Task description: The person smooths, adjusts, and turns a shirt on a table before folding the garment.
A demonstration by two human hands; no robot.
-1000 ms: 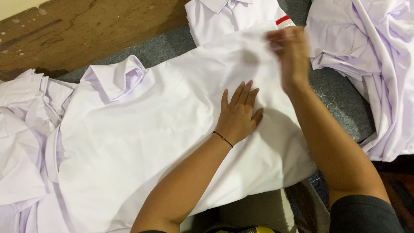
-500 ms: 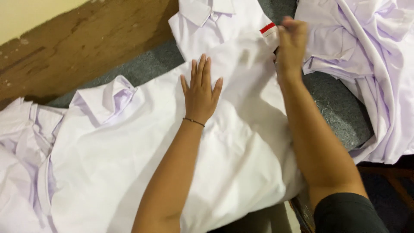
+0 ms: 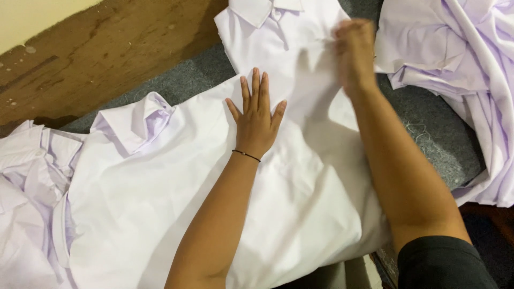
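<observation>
White shirt spread flat across grey felt pad, collar to the left. Left hand pressing wide and flat mid-cloth; best kept firm. Right hand blurred, pinching the far edge, apparently; best drawn taut.
</observation>
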